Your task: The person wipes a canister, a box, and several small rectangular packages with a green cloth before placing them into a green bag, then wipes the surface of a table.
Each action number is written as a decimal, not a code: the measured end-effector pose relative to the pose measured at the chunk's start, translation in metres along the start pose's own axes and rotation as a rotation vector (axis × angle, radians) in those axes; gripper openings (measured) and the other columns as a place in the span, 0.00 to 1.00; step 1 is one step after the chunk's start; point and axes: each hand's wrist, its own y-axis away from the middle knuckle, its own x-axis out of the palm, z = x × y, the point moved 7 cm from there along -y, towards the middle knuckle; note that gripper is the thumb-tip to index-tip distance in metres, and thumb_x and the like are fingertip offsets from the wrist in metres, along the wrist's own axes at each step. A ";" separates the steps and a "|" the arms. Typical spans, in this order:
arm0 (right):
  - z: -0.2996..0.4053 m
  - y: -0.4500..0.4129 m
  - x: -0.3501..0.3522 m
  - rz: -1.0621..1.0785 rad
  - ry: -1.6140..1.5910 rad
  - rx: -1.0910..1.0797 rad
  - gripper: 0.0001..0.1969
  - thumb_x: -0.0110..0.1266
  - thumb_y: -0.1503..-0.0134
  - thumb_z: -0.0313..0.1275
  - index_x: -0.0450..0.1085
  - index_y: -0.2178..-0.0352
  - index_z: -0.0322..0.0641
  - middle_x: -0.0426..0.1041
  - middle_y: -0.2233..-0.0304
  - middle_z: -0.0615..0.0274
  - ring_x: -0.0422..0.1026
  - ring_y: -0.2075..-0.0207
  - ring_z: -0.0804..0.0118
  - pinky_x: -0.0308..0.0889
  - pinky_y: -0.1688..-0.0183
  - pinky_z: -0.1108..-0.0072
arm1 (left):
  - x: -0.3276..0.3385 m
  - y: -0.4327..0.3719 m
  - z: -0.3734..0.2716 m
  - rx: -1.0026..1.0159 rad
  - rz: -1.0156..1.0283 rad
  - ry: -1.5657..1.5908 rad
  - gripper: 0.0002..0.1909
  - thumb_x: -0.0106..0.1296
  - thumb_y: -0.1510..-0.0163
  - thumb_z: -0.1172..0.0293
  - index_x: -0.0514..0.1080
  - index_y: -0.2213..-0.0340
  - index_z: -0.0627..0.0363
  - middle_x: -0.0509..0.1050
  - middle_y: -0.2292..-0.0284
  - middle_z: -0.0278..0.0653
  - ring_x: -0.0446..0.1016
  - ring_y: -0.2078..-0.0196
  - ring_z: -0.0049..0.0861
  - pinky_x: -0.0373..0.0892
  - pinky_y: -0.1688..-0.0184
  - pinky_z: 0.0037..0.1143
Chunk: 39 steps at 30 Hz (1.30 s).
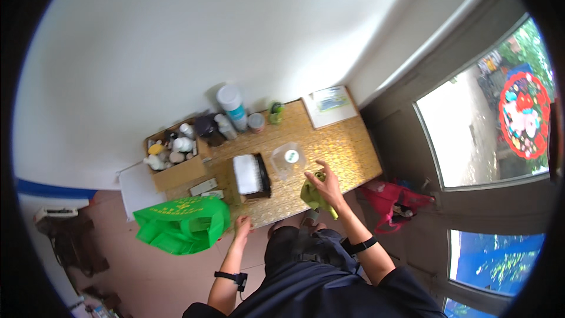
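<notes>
My right hand (327,185) grips a crumpled olive-green cloth (312,197) over the front right part of the table. Just left of it is a clear plastic container (279,161) with a round white label bearing green marks. Near the table's front edge is my left hand (242,227), its fingers partly curled, right of a bright green shopping bag (181,223). Whether those fingers pinch anything small is unclear. Between and beyond my hands, an open cardboard box (242,198) holds a white item (246,174) and something black.
Along the wall stand a carton (180,177) of bottles, a dark lidded jar (209,129), a tall white-and-blue canister (232,105), a small tub (256,122) and a green cup (276,112). A white book or pad (332,117) lies at back right. A pink bag (385,198) hangs right.
</notes>
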 end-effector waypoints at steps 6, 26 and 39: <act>-0.093 0.017 -0.040 0.018 -0.136 0.182 0.37 0.60 0.44 0.56 0.67 0.46 0.33 0.74 0.54 0.39 0.73 0.50 0.50 0.68 0.48 0.67 | 0.042 0.023 -0.038 0.004 0.147 -0.186 0.09 0.51 0.37 0.64 0.72 0.62 0.56 0.72 0.76 0.34 0.74 0.77 0.21 0.71 0.77 0.23; -0.308 0.023 -0.054 0.287 -1.032 0.632 0.21 0.66 0.45 0.36 0.69 0.53 0.37 0.77 0.59 0.58 0.77 0.58 0.61 0.73 0.50 0.67 | 0.291 0.025 -0.043 0.868 -0.066 -0.947 0.13 0.56 0.45 0.67 0.72 0.59 0.56 0.69 0.57 0.48 0.69 0.51 0.46 0.68 0.50 0.38; -0.296 -0.051 -0.099 -0.493 -0.161 0.194 0.29 0.56 0.48 0.26 0.58 0.44 0.34 0.66 0.48 0.42 0.67 0.46 0.42 0.62 0.43 0.64 | 0.359 -0.034 -0.116 1.210 0.000 -1.232 0.29 0.54 0.43 0.63 0.64 0.42 0.56 0.57 0.37 0.51 0.52 0.33 0.49 0.58 0.37 0.44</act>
